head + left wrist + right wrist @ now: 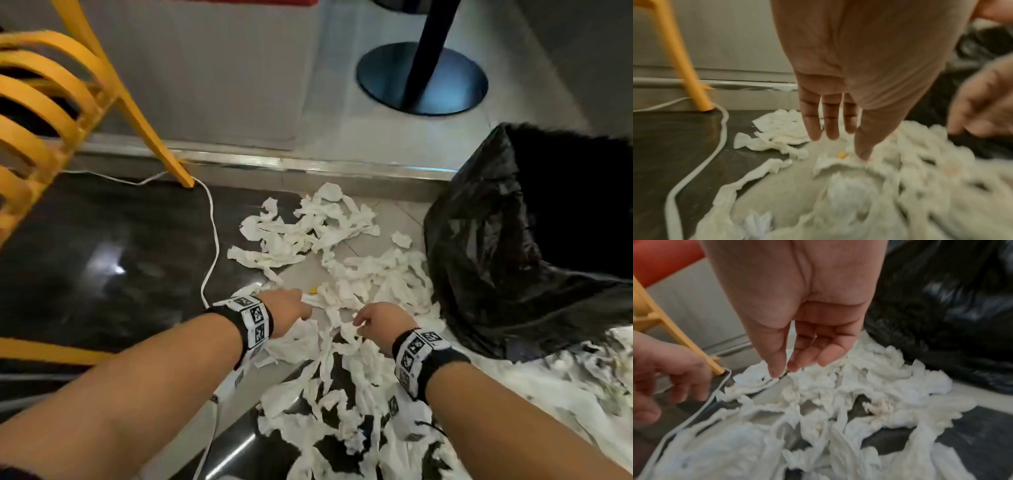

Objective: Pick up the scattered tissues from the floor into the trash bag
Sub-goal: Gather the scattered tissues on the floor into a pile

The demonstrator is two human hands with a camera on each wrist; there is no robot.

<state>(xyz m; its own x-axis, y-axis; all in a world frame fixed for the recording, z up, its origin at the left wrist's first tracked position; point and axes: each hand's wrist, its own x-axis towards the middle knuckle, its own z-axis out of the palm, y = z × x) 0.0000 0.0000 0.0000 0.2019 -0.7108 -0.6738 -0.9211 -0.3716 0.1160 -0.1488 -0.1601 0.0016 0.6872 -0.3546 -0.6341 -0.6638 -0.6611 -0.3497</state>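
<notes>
Several crumpled white tissues (308,226) lie strewn over the floor, from the step down to the bottom edge of the head view. A black trash bag (513,257) stands at the right with its mouth open toward the pile. My left hand (298,301) reaches down over the near tissues (781,129) with straight fingers and holds nothing; its thumb tip (863,155) touches a tissue beside a small yellow scrap (841,155). My right hand (359,323) hovers just right of it, fingers relaxed over the tissues (859,386), holding nothing. The bag (951,296) sits close behind it.
A yellow chair (51,102) stands at the left, one leg (161,150) planted by the metal step edge (274,164). A white cable (212,240) runs from that leg along the dark floor past my left wrist. A black table base (421,78) sits on the raised floor.
</notes>
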